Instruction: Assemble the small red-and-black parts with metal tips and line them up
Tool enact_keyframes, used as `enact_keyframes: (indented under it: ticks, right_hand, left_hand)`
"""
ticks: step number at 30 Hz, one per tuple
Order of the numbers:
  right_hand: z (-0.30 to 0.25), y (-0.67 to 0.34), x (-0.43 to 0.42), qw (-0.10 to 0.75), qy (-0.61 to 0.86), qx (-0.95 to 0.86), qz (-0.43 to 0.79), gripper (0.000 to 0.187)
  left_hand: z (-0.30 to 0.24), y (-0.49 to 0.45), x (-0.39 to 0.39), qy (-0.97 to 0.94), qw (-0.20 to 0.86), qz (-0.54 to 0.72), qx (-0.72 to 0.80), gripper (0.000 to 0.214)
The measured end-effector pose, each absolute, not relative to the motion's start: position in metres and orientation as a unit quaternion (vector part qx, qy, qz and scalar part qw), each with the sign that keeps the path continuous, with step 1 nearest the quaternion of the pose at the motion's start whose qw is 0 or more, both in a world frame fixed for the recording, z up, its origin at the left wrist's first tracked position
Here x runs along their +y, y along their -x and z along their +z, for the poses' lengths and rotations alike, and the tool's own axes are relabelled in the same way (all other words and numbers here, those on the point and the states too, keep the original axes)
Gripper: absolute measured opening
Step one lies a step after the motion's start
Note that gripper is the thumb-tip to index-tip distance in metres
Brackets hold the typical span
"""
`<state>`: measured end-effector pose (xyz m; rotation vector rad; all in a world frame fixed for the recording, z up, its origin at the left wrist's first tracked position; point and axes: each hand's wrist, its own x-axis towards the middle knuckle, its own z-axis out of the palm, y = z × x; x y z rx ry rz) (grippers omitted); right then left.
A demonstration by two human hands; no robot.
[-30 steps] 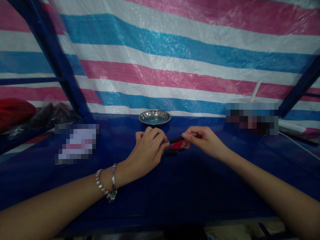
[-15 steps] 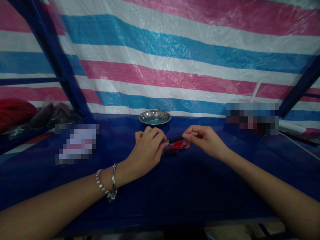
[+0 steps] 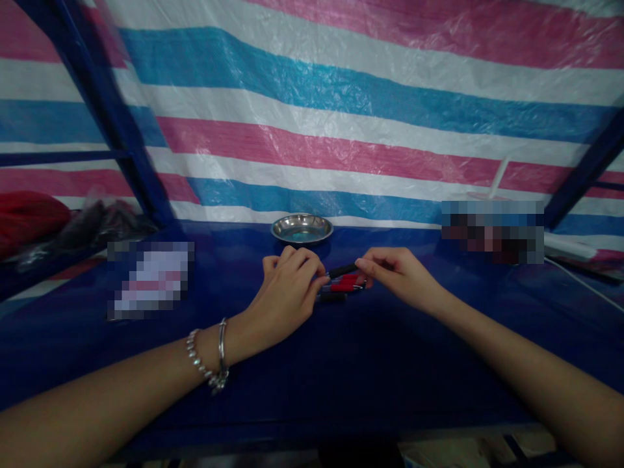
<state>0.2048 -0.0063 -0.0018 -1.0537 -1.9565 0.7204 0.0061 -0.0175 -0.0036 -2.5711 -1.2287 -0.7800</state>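
A pen with a black cap (image 3: 343,270) is held between my two hands, slightly raised and tilted up to the right. My left hand (image 3: 292,286) pinches its left end, and the fingers cover that part. My right hand (image 3: 397,273) grips the capped end between thumb and fingers. Just below lie red pens (image 3: 345,287), their left ends hidden behind my left hand. Nearest me rests another black-capped pen (image 3: 333,298), also partly covered by the left hand. Beyond the hands stands a shallow round metal dish (image 3: 302,229).
The blue table (image 3: 390,377) runs up to a striped plastic sheet (image 3: 341,143). A blurred flat item (image 3: 153,279) lies at the left, and blurred objects (image 3: 492,231) stand at the right with a white cable (image 3: 585,279). Blue metal posts (image 3: 97,104) frame the sides.
My right hand has shifted very slightly, and a little more of the red pens' right ends shows. My left hand and the held pen stay nearly still.
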Motion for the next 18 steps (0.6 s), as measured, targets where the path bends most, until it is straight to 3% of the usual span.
enact_keyframes:
  ticks: [9,18]
  right_hand:
    - [-0.0035,-0.2062,-0.0055,0.404,0.397,-0.79,0.237,0.01]
    - [-0.0036,-0.2035,-0.0072,0.42,0.406,-0.759,0.289,0.016]
  left_hand:
    - [-0.0036,-0.0063,-0.0184,0.867,0.097,-0.257,-0.416,0.008]
    - [-0.0036,-0.0065,-0.0172,0.863,0.099,-0.265,-0.419,0.007]
